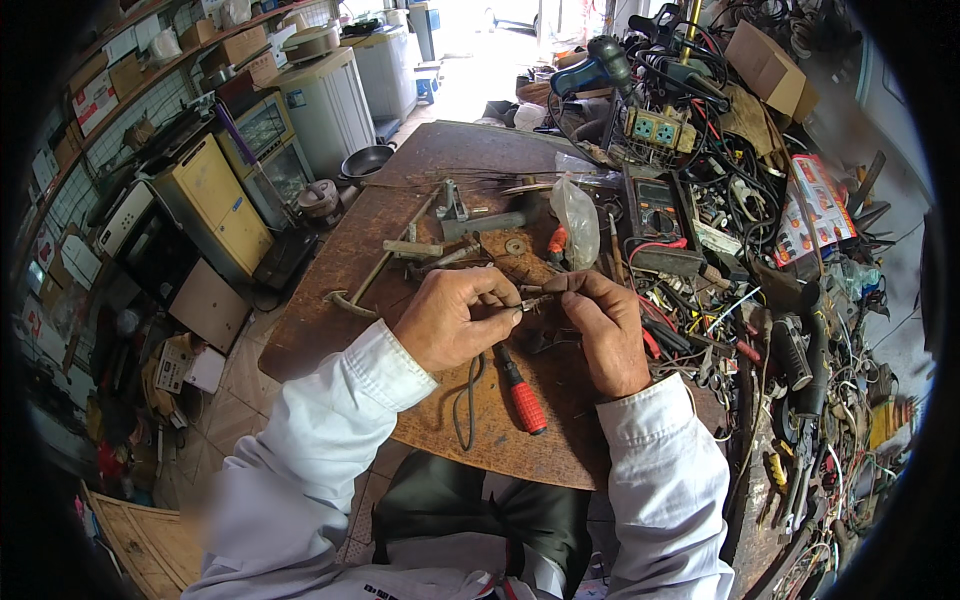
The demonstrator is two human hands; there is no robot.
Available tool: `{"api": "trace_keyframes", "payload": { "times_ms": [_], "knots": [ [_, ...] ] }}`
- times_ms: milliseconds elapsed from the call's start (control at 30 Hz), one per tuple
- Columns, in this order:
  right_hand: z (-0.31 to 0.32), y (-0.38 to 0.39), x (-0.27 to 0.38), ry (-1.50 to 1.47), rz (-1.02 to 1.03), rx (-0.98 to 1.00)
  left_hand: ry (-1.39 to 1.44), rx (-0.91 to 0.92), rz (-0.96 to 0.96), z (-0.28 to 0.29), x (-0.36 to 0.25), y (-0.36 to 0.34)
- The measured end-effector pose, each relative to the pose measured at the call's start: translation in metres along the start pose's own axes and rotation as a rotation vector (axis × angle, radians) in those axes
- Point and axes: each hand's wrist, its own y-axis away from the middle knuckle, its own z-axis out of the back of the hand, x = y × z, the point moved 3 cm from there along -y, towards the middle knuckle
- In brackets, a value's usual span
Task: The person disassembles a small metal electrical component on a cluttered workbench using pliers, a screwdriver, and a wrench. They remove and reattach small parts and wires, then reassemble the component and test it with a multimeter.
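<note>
Over the near part of the worn wooden table, my left hand (458, 318) pinches a small, light metal piece (532, 302) between thumb and forefinger. My right hand (608, 328) is closed in a pinch at the other end of that piece. The fingertips cover much of it, so its exact kind does not show. A screwdriver (524, 400) with a red and black handle lies just below the hands. To its left is a dark looped cord (462, 405). Beyond the hands lie a hammer (352, 304) and a clear plastic bag (575, 222).
A multimeter (656, 206) sits in a box at the right, beside a heap of tools and wires (745, 320). A heat gun (595, 70) tops the far pile. Old appliances (210, 205) and a black pan (367, 160) stand left of the wooden table (430, 165).
</note>
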Motion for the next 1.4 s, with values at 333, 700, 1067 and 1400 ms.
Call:
{"api": "trace_keyframes", "payload": {
  "times_ms": [333, 700, 1067, 1400],
  "knots": [
    [0.001, 0.0, -0.002, 0.023, 0.11, 0.086, 0.017, 0.0, -0.009, -0.001, 0.003, 0.0],
    [-0.003, 0.0, -0.001, 0.057, 0.087, 0.125, 0.005, 0.006, 0.045, 0.0, 0.0, 0.0],
    [-0.001, 0.002, 0.001, 0.106, 0.077, 0.086, -0.029, 0.018, 0.022, 0.001, -0.004, 0.0],
    [-0.002, 0.003, 0.002, 0.139, 0.046, 0.062, -0.054, 0.02, 0.03, 0.002, -0.004, 0.001]
  ]
}}
